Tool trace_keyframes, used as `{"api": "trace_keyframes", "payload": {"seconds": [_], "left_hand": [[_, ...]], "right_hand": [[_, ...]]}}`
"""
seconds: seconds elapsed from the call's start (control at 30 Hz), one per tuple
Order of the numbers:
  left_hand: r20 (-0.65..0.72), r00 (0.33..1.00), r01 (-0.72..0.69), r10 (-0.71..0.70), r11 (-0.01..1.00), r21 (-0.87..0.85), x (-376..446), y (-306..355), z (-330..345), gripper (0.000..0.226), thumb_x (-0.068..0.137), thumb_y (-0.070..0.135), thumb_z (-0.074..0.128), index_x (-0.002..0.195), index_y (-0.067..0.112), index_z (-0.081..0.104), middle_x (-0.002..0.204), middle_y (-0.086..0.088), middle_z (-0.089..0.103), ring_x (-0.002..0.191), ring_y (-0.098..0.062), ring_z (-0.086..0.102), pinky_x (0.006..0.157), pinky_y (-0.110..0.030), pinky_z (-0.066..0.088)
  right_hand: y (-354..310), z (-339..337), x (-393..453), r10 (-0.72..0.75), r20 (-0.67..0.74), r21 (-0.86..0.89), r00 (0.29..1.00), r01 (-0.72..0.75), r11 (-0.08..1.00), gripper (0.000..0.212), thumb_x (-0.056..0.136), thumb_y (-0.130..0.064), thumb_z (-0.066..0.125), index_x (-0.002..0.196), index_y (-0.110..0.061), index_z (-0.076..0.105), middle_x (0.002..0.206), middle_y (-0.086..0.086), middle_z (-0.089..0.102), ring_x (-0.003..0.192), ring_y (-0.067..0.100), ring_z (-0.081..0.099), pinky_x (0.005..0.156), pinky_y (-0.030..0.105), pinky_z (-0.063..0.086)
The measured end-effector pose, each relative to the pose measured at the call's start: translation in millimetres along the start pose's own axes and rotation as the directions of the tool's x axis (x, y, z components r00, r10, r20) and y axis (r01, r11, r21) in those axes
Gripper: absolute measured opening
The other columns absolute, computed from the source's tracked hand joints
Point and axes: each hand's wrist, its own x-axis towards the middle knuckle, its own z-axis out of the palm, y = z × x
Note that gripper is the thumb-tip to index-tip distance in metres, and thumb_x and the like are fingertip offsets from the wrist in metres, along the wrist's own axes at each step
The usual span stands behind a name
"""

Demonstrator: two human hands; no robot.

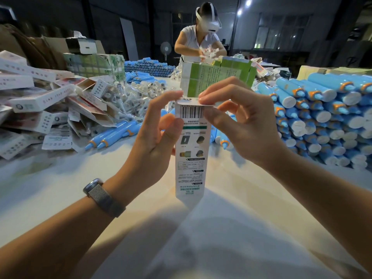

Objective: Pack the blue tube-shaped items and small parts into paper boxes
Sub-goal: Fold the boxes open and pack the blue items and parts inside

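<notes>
The paper box point(190, 150) stands upright in the middle of the scene, its lower end resting on or just above the white table point(201, 238), its printed face with the barcode toward the camera and its top flap point(194, 102) folded nearly flat. The left hand point(159, 135) grips the upper part of the box from the left, thumb on the near face just beside the barcode and fingertips curled over the left edge of the flap. The right hand point(241, 121) pinches the right side of the top, its thumb against the near face under the flap and its fingertips pressing down on the flap's right end. This looks like the closing step for one box: the flap is being pushed home. Whether a tube and small parts are already inside cannot be seen. The next move probably calls for tucking the flap fully in while the left hand steadies the box against buckling, then setting it aside. Filled or folded boxes point(38, 101) lie heaped at the far left, loose blue tubes point(112, 135) just left of the box, a large stack of blue tubes point(322, 117) at the right, and bagged small parts point(138, 93) farther back. Another person point(199, 41) works at the far side.
</notes>
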Motion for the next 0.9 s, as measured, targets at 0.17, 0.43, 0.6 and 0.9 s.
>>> {"api": "trace_keyframes", "payload": {"seconds": [0.17, 0.43, 0.6, 0.9], "left_hand": [[0.027, 1.0, 0.002, -0.002, 1.0, -0.018, 0.7, 2.7, 1.7, 0.026, 0.101, 0.03, 0.037, 0.122, 0.015, 0.038, 0.099, 0.005, 0.069, 0.085, -0.019, 0.069, 0.063, -0.027, 0.058], [-0.015, 0.999, -0.029, 0.029, 0.999, -0.029, 1.7, 6.4, 2.1, 0.021, 0.099, 0.029, 0.043, 0.119, 0.023, 0.04, 0.095, -0.01, 0.066, 0.077, -0.04, 0.061, 0.054, -0.053, 0.048], [-0.033, 0.999, -0.039, 0.035, 0.993, -0.113, 1.5, 6.1, 7.3, 0.016, 0.101, 0.027, 0.041, 0.116, 0.023, 0.04, 0.089, 0.007, 0.063, 0.08, -0.013, 0.063, 0.067, -0.025, 0.051], [-0.24, 0.969, -0.097, 0.062, 0.986, -0.139, 10.0, 18.7, 28.3, 0.017, 0.098, 0.002, 0.036, 0.097, 0.018, 0.041, 0.071, 0.018, 0.061, 0.06, 0.003, 0.054, 0.056, -0.012, 0.043]], "right_hand": [[-5.4, 1.7, 4.5, 0.056, -0.007, 0.066, 0.998, -0.056, 0.996, 0.007, 0.089, -0.014, 0.064, 0.084, -0.018, 0.064, 0.088, 0.009, 0.058, 0.085, 0.019, 0.058, 0.069, 0.029, 0.047], [-6.4, 2.8, 3.2, 0.117, 0.031, 0.015, 0.993, -0.118, 0.993, 0.016, 0.087, -0.011, 0.069, 0.097, -0.022, 0.066, 0.092, 0.003, 0.052, 0.093, 0.032, 0.058, 0.073, 0.039, 0.053], [-8.7, 4.7, 3.8, 0.063, 0.015, -0.057, 0.998, -0.062, 0.996, 0.016, 0.086, -0.008, 0.07, 0.096, -0.019, 0.066, 0.092, 0.011, 0.054, 0.089, 0.029, 0.058, 0.07, 0.044, 0.053], [-20.9, 8.1, 4.3, -0.089, -0.017, -0.201, 0.996, 0.084, 0.976, 0.01, 0.084, -0.006, 0.07, 0.093, -0.011, 0.071, 0.085, 0.016, 0.059, 0.081, 0.029, 0.062, 0.07, 0.048, 0.054]]}}
